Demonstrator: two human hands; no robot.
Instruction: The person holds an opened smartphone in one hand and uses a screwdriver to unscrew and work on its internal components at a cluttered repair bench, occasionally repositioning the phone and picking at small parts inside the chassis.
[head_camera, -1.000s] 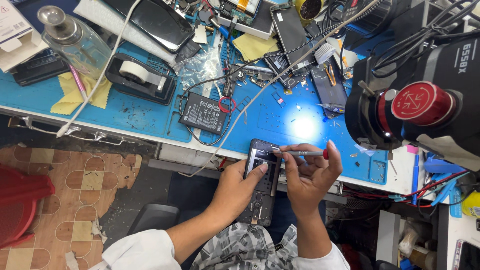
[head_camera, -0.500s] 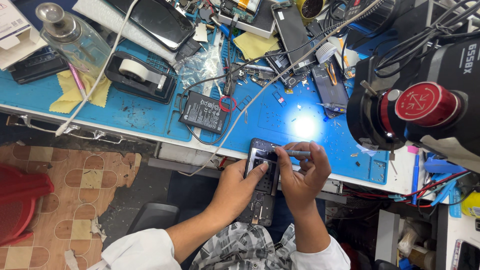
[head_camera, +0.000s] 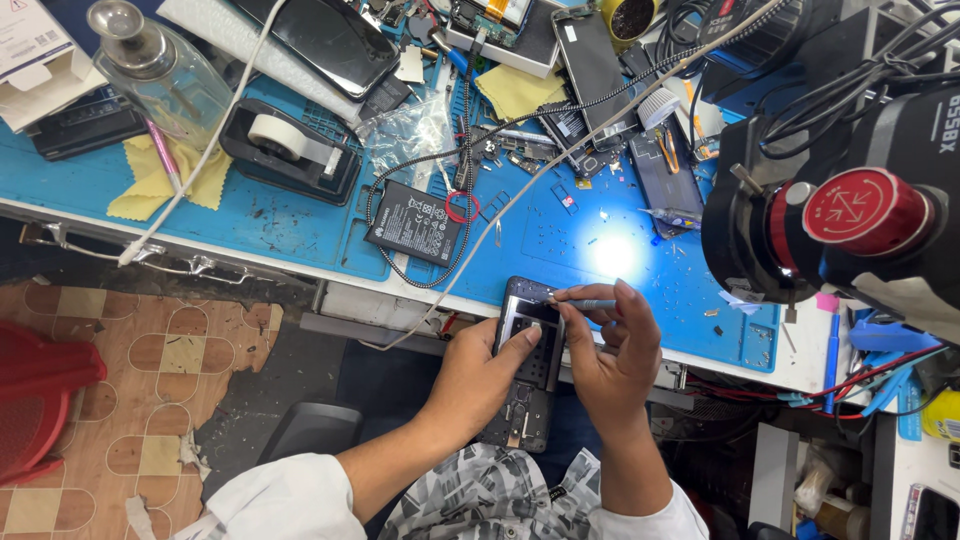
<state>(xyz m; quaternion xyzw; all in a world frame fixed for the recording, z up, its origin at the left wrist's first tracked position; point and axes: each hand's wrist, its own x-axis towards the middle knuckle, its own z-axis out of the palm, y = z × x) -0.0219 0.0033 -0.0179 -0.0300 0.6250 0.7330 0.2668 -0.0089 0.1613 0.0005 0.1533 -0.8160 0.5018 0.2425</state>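
The left hand (head_camera: 482, 372) cradles an opened phone (head_camera: 527, 360) from below and from its left side, thumb laid across the dark inner frame, fingers wrapped under the body. The phone sits at the near edge of the blue tabletop (head_camera: 300, 225), its far end resting over the edge and its near end hanging above the person's lap. The right hand (head_camera: 612, 350) is just to the right of the phone, its fingers pinched narrow around a thin metal tool (head_camera: 585, 303), most likely tweezers, whose tip touches the far end of the phone's frame.

Far from the hands, a bright spot of light (head_camera: 612, 252) falls on the tabletop. To the left of that spot lies a flat black battery (head_camera: 413, 222) with a braided cable (head_camera: 520, 180) running past it. Farther left stands a black tape dispenser (head_camera: 290, 150) with a white roll, and beyond it a clear glass bottle (head_camera: 160, 70) on a yellow cloth (head_camera: 150, 180). At the right, a black microscope head with a red knob (head_camera: 860, 208) hangs over the tabletop. A patterned tile floor (head_camera: 120, 390) shows at the near left.
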